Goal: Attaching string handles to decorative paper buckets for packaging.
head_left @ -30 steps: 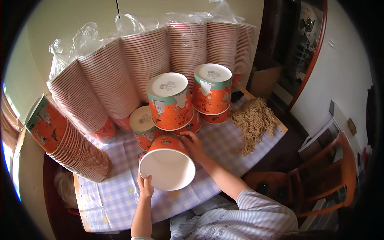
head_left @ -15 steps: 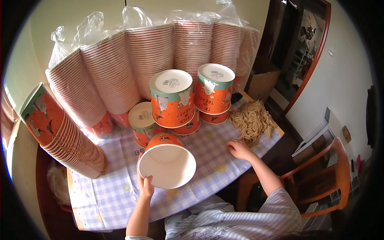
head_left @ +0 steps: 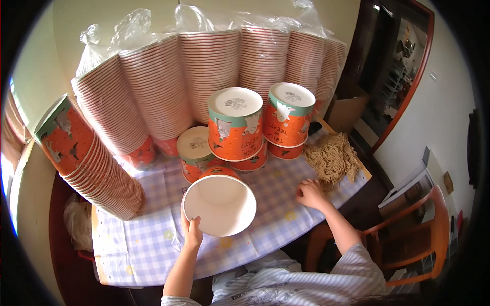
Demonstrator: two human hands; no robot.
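At seven o'clock, the left hand (head_left: 192,233) has most fingers hidden behind the held tub (head_left: 220,208). At four, whether the curled right hand (head_left: 310,194) grips anything is unclear. The striped shirt (head_left: 293,283) is cut off toward five. Grey print (head_left: 236,103) atop the upturned tub (head_left: 234,136) is too small to read.

The paper bucket (head_left: 219,206) looks smooth and matt inside. The bags (head_left: 131,29) are clear, crinkled, glossy plastic. The tablecloth (head_left: 153,250) has a smooth, slightly shiny face; the heaped cord (head_left: 334,160) looks rough, fibrous and matt. The chair (head_left: 440,229) resembles smooth, glossy wood, the shirt (head_left: 296,286) matt cloth.
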